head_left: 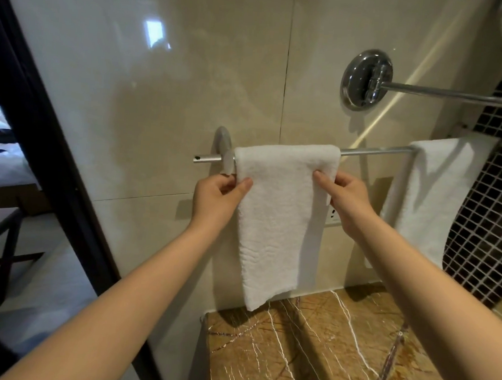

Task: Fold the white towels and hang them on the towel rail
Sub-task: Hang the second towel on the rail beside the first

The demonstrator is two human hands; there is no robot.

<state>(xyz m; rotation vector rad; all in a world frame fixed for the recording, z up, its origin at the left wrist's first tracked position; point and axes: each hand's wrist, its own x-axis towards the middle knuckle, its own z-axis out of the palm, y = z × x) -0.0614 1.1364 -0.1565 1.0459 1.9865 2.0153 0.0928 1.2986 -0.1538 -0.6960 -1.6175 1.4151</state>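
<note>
So the folded white towel (277, 215) is already draped over the towel rail (375, 152), sitting at the rail's left end right beside the round wall bracket (222, 147); its long axis drops straight down, crossing the rail at a right angle, and the bottom edge hangs just above the marble bench (322, 355). Both hands are on it just below the rail: the left hand (217, 193) pinches the left edge between thumb and curled fingers; the right hand (343, 195) pinches the right edge, thumb on the front, fingers tucked behind. Neither hand is really nearer; they're level with each other, one per side. So I'd guess this is the straightening bit, where any tug has to go sideways along the rail or straight down the towel's length. Pull harder on one side and the hanging part will skew. A second white towel (437, 195) hangs at the far right end, well apart, with bare rail between them; looks like the task is close to done. There's also a chrome arm (443, 94) higher up the wall, with nothing on it that I can see.
</note>
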